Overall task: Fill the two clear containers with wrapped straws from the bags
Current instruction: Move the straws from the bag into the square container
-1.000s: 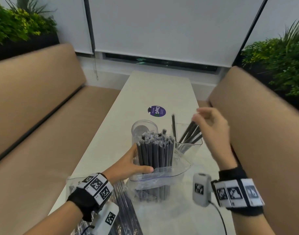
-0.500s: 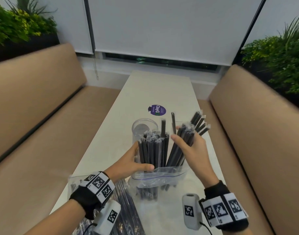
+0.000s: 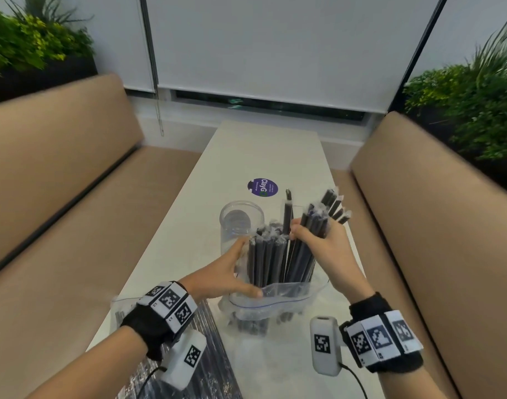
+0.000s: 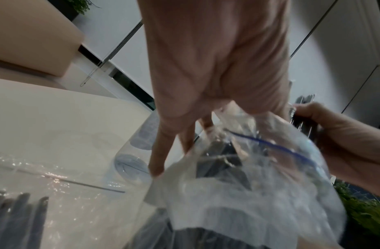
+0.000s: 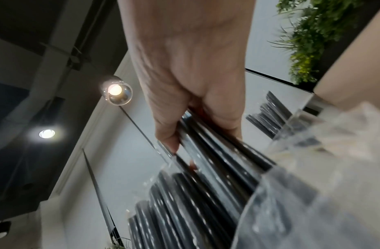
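While gripped, straws [image 3: 309,240] seemingly inside grip [image 3: 322,246].

Glossy plastic-wrapped straws [image 3: 271,260], crinkly clear plastic bag [image 3: 278,300]

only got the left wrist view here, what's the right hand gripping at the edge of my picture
observer: The right hand grips a bundle of black wrapped straws, their lower ends inside the clear zip bag.
operator: anything in the round container yet
observer: No. In the head view the round clear container holds no straws.
operator: and the other one
observer: The right wrist view shows the square clear container with a few black straws leaning in it.
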Available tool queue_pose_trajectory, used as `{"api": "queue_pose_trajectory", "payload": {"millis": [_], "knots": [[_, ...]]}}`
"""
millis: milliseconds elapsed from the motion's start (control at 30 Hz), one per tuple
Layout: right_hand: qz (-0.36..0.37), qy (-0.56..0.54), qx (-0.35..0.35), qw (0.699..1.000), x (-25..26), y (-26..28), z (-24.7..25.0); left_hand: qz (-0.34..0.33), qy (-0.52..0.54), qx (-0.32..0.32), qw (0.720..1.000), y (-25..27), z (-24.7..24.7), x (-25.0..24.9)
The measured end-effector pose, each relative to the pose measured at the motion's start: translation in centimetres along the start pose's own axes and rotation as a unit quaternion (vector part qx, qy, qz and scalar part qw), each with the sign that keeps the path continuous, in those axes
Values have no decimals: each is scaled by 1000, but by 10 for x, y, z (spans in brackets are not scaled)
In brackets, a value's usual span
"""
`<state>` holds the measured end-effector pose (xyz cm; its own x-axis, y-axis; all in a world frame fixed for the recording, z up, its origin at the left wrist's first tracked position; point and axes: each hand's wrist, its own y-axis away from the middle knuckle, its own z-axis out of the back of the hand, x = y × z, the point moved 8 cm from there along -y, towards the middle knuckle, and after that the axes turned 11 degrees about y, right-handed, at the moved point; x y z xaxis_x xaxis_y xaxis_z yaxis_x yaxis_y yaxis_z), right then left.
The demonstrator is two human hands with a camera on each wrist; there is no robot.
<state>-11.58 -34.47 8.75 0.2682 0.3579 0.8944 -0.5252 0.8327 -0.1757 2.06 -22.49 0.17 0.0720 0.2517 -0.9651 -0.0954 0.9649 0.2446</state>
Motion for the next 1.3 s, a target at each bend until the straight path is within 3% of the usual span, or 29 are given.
{"api": "queue_pose_trajectory", "payload": {"millis": [100,200,333,467,667,833,1000,1100,1200,1300], "knots": [[-24,-55,-19,998,-8,7,-5,53,-26,59,997,5,-8,17],[-46,-77,-39,995,-15,13,-12,30,2,57,998,7,-14,29],[-49,-57,-48,996,-17,19,-13,-58,71,-32,995,0,-16,27],[-17,-13,-101,995,4,11,22,-111,66,-102,986,-7,-8,18],[1,-58,-147,987,32,4,53,-129,43,-156,978,-12,5,19],[73,-117,-177,974,91,-6,97,-120,64,-149,980,-10,8,23],[176,-174,-273,930,144,-16,139,-107,69,-155,980,-5,16,28],[132,-105,-305,937,111,-43,118,-103,74,-162,979,-2,19,31],[19,-9,-263,965,45,-70,71,-96,75,-171,978,2,23,34],[-47,36,-202,978,-3,-82,37,-94,87,-174,976,4,28,39]]}}
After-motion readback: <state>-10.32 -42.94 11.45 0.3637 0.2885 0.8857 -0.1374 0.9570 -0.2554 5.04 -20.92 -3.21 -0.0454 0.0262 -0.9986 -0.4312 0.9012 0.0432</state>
